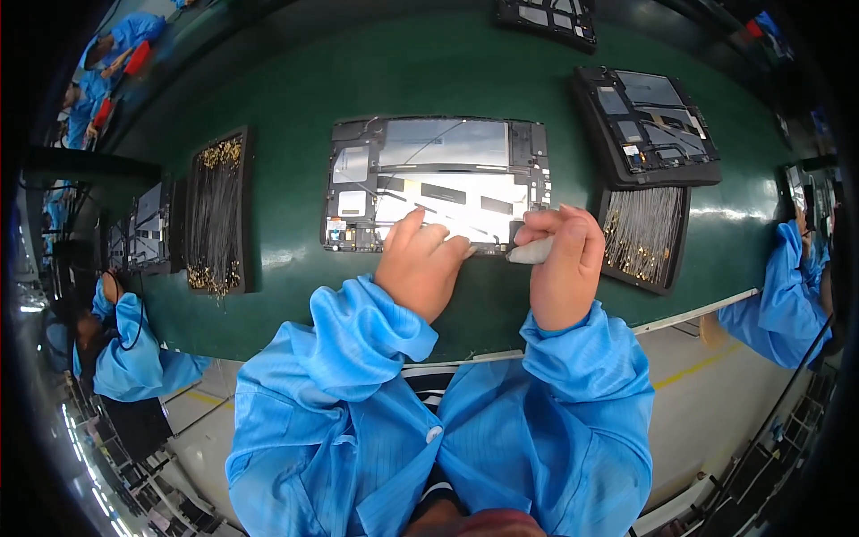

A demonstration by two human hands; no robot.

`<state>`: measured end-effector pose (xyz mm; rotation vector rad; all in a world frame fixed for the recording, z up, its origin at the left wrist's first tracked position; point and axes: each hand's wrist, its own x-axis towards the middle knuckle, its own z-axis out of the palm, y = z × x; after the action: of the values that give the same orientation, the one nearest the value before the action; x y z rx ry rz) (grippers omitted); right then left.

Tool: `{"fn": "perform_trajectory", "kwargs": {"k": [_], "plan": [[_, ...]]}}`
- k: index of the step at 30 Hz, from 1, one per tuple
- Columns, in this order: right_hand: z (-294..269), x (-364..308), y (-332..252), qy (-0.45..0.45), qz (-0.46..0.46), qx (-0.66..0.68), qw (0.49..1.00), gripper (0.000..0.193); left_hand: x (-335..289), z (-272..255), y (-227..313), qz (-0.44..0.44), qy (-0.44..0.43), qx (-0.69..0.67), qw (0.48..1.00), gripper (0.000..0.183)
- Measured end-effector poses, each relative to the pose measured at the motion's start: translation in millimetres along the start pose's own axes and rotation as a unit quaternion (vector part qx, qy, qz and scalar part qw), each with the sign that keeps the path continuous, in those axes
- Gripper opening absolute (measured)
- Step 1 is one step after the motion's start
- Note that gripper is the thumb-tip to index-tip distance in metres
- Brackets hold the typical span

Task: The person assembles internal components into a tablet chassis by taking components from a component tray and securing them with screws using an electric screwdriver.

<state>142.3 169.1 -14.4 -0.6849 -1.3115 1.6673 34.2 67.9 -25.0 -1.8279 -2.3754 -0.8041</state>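
An opened tablet-like device [438, 186] lies flat on the green table in front of me, its black frame, silvery panels and cables exposed. My left hand [424, 266] rests on its near edge, fingers apart and bent over the bright lower panel, holding nothing that I can see. At the near right corner of the device is my right hand [571, 259], its fingers curled together in a pinch. A whitish cover [531, 251] sits on one of its fingers. Whatever may be between those fingertips is too small or hidden to make out.
Black trays of thin cables with gold-coloured ends stand at left [217, 210] and right [646, 234]. Similar open devices [658, 116] lie stacked above the right tray, with another device [548, 16] at the far edge. Co-workers in blue sleeves [778, 300] sit on both sides.
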Motion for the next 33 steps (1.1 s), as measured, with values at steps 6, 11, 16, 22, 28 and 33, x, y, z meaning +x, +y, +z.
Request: {"fn": "perform_trajectory", "kwargs": {"k": [6, 11, 16, 22, 28, 33], "plan": [[5.6, -2.9, 14.4, 0.01, -0.107, -0.13, 0.986, 0.023, -0.7, -0.4, -0.2, -0.004, 0.011, 0.008, 1.0, 0.02], [4.0, -0.9, 15.8, 0.01, -0.105, -0.159, 0.982, 0.025, 1.1, -1.7, -1.7, 0.0, 0.013, -0.004, 1.0, 0.019], [3.4, -1.4, 16.0, 0.009, -0.088, -0.144, 0.986, 0.025, 1.2, -0.5, -1.4, -0.003, 0.016, -0.007, 1.0, 0.019], [3.2, -0.4, 17.5, 0.013, -0.072, -0.15, 0.986, 0.023, 1.3, -2.3, -1.1, -0.004, 0.005, -0.011, 1.0, 0.02], [2.4, 0.2, 21.0, 0.016, -0.076, -0.18, 0.981, 0.018, 2.1, -1.0, 0.1, 0.002, 0.018, 0.0, 1.0, 0.02], [3.1, 0.5, 21.6, 0.024, -0.062, -0.17, 0.983, 0.017, 1.9, 0.3, -1.8, 0.003, 0.019, 0.0, 1.0, 0.02]]}}
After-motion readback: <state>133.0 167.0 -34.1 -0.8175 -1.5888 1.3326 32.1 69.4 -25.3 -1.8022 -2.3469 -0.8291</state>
